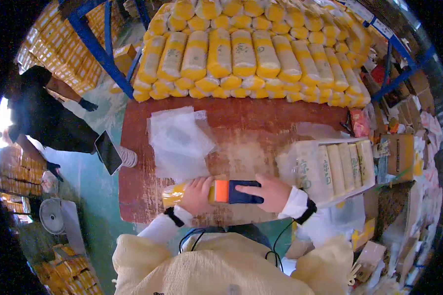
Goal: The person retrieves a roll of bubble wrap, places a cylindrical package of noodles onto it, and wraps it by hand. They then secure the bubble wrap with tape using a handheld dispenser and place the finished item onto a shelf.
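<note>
My left hand (197, 196) is closed over a yellow plastic-wrapped package (172, 195) lying near the table's front edge. Against the package's right end sits an oblong block, orange at one end and dark blue at the other (241, 197); its exact kind I cannot make out. The fingers of my right hand (271, 192) lie across the blue part and grip it. Just beyond my left hand is a spread of clear plastic bags (179, 140). To the right, near my right hand, a plastic-lined box (310, 150) holds several pale, printed packs (332, 169).
A tall stack of yellow-and-white wrapped packs (241, 54) lines the back of the red table (138, 172). A tablet (108, 153) on a stand is at the left edge. A person (49, 108) in dark clothes stands left. Cardboard boxes (401, 155) crowd the right.
</note>
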Available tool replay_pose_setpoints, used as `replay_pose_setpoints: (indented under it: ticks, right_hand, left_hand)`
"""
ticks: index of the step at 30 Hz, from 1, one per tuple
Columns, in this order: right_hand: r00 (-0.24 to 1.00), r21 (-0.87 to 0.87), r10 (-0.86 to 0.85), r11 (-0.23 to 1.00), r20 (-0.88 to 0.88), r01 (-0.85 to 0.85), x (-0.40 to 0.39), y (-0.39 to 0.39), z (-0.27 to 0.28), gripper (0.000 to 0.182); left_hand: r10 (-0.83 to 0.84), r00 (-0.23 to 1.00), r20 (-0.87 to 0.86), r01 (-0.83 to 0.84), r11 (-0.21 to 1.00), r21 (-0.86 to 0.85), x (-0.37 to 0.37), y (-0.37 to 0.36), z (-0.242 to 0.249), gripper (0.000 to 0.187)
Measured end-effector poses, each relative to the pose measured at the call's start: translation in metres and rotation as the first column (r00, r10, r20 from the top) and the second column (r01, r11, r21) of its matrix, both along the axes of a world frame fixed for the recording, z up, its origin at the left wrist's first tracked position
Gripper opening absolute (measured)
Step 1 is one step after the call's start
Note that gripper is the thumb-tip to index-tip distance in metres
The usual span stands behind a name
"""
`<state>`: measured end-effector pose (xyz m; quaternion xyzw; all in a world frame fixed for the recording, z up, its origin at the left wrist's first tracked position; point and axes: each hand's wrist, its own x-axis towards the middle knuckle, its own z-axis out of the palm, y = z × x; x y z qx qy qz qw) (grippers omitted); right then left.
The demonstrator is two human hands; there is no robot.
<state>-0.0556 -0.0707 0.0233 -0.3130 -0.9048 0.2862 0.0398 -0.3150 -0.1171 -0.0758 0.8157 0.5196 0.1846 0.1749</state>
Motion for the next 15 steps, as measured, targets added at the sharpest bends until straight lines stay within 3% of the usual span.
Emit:
replay_pose_setpoints:
  ticks: [3, 6, 7, 8, 10, 12, 13, 15]
  right_hand:
    - [0.993, 0.12, 0.114, 0.986, 0.025, -0.116, -0.009, -0.011, 0.046, 0.07]
    - [0.974, 0.109, 0.11, 0.99, -0.197, -0.089, -0.002, -0.01, 0.024, 0.073]
    - [0.994, -0.073, 0.096, 0.993, 0.045, -0.093, -0.012, -0.017, 0.018, 0.073]
    - [0.994, -0.018, 0.106, 0.994, -0.041, -0.107, -0.024, -0.02, 0.006, 0.073]
    - [0.967, 0.099, 0.139, 0.988, -0.213, -0.121, -0.048, -0.023, -0.018, 0.073]
    - [0.959, 0.109, 0.143, 0.987, -0.247, -0.119, -0.076, -0.035, -0.02, 0.069]
    - [0.955, 0.109, 0.147, 0.986, -0.257, -0.123, -0.088, -0.041, -0.021, 0.068]
    - [0.952, 0.077, 0.133, 0.99, -0.276, -0.117, -0.108, -0.05, -0.028, 0.065]
  left_hand:
    - [0.157, 0.926, 0.342, -0.079, 0.97, -0.229, -0.018, -0.023, 0.034, 0.085]
    - [0.311, 0.711, 0.63, -0.046, 0.916, -0.399, -0.041, -0.051, 0.011, 0.081]
    - [0.342, 0.676, 0.653, -0.025, 0.896, -0.443, -0.042, -0.055, 0.022, 0.08]
    - [0.377, 0.637, 0.673, -0.005, 0.874, -0.485, -0.044, -0.059, 0.035, 0.079]
    - [0.288, 0.829, 0.479, -0.115, 0.927, -0.357, -0.062, -0.066, 0.074, 0.076]
    - [0.141, 0.96, 0.241, -0.128, 0.989, -0.069, -0.073, -0.067, 0.121, 0.075]
    - [0.214, 0.939, 0.271, -0.214, 0.976, -0.028, -0.072, -0.069, 0.12, 0.056]
    - [0.343, 0.931, 0.126, -0.348, 0.937, 0.018, -0.079, -0.067, 0.098, 0.038]
